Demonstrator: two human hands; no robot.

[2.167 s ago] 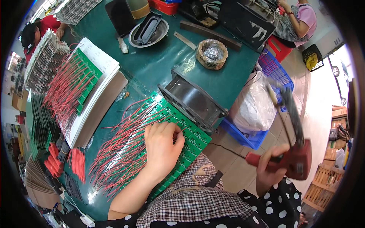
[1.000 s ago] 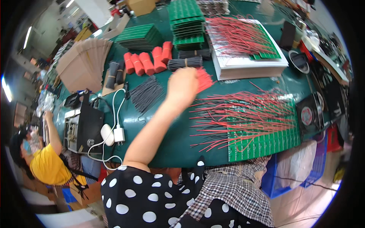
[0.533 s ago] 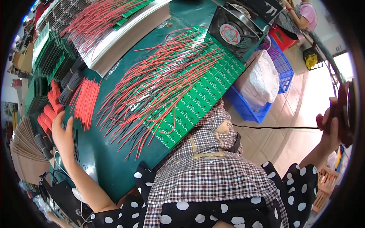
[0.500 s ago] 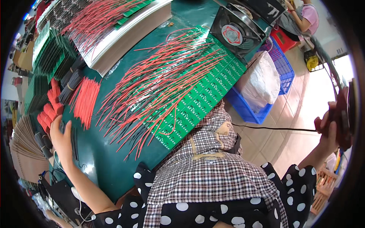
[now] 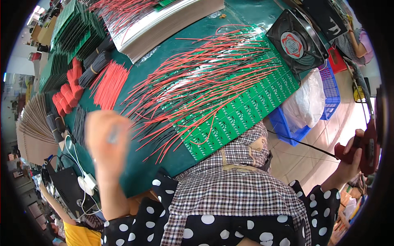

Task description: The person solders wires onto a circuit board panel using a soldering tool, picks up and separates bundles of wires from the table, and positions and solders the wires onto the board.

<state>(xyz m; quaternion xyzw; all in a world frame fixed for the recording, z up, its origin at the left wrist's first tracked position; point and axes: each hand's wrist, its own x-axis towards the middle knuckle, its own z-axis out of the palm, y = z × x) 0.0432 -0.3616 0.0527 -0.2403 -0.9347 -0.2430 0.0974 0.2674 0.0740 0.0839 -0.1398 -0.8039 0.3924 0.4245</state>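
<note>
I see a long bench (image 5: pixel 143 82) with a dark green top running across my view. At its right end the tiled floor (image 5: pixel 328 135) is pale and brightly lit. A blue plastic crate (image 5: pixel 287 127) stands on that floor against the bench, a white plastic bag (image 5: pixel 308 102) bulging from it, and a second blue crate (image 5: pixel 330 88) sits just behind. Daylight glares at the far left edge (image 5: pixel 10 78).
</note>
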